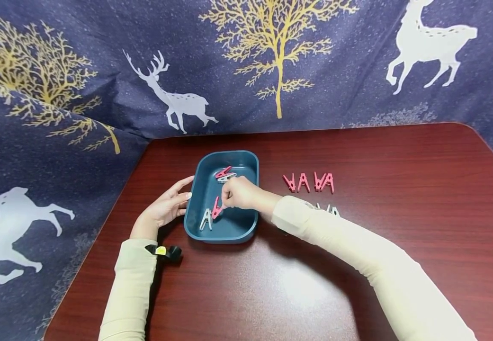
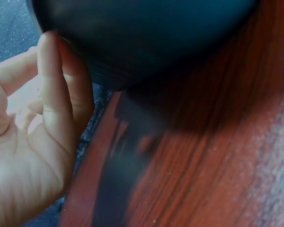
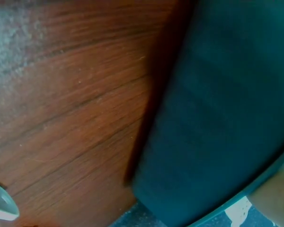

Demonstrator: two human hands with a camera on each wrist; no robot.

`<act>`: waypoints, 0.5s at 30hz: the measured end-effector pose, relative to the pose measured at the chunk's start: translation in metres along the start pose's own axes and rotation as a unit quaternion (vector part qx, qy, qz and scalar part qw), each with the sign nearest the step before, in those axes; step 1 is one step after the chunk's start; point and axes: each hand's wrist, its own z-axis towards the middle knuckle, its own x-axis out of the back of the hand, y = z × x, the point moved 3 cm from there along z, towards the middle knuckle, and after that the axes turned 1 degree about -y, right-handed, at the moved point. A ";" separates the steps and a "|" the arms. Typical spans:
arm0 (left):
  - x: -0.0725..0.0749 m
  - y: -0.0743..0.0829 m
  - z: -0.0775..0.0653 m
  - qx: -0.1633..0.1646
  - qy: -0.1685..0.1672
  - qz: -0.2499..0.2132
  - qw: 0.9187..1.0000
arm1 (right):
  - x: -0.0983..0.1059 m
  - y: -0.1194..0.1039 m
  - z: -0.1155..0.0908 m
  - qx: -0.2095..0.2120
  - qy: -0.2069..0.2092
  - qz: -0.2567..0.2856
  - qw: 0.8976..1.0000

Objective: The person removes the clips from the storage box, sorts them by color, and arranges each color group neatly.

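A teal plastic bin [image 1: 222, 239] stands on the table, its outer wall [image 3: 217, 104] filling much of the right wrist view. My left hand [image 1: 167, 206] touches the bin's left side with extended fingers. Inside the bin, my right hand [image 1: 241, 193] pinches a red clothespin [image 1: 216, 209] between thumb and fingers, low over the floor. A white clothespin [image 1: 205, 219] lies just left of it. Farther back in the bin are another red clothespin [image 1: 223, 172] and a white clothespin [image 1: 227, 178], partly covered by the right hand in the head view.
Several red clothespins [image 1: 303, 183] lie in a row on the table right of the bin. White clothespins [image 1: 335, 211] sit nearer, partly hidden behind the right sleeve [image 1: 340, 241]. A patterned cloth [image 1: 246, 94] hangs behind the table [image 1: 382, 166]. A black strap [image 1: 165, 251] circles the left wrist.
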 end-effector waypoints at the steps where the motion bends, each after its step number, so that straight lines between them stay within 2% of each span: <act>1: -0.001 0.000 0.001 0.000 -0.001 0.000 1.000 | 0.001 0.001 -0.002 -0.004 0.006 0.006 1.000; 9: -0.002 0.000 0.001 -0.005 -0.003 -0.001 1.000 | 0.011 0.010 -0.011 -0.011 0.053 0.064 0.996; 15: 0.000 0.001 -0.003 -0.004 -0.007 -0.001 1.000 | 0.017 0.015 -0.016 -0.007 0.083 0.079 0.993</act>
